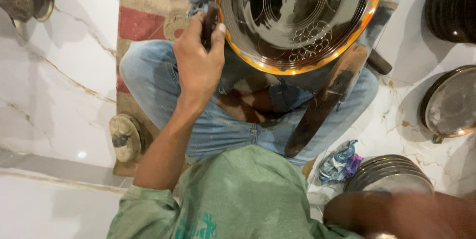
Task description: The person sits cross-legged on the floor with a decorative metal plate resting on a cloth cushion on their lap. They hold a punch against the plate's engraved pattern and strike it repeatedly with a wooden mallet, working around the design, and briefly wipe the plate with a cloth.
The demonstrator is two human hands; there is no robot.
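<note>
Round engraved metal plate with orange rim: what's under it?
Under the plate: blue-jeaned lap and a long dark wooden stick, whose upper end is covered. Left hand holds a dark tool at its rim.

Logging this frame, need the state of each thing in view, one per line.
Left hand: closed around a dark tool handle.
Right hand: not visible; blurred forearm only.
Engraved metal plate: tilted over the lap, dark face, orange rim.
Wooden stick: lying across the thigh.
Stacked plates: on the floor.

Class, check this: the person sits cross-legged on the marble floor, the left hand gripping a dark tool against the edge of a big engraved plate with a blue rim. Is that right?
Not quite. The head view shows the rim of the engraved plate is orange-gold, not blue. The rest holds: the left hand grips a dark tool at its edge, above the marble floor.
</note>
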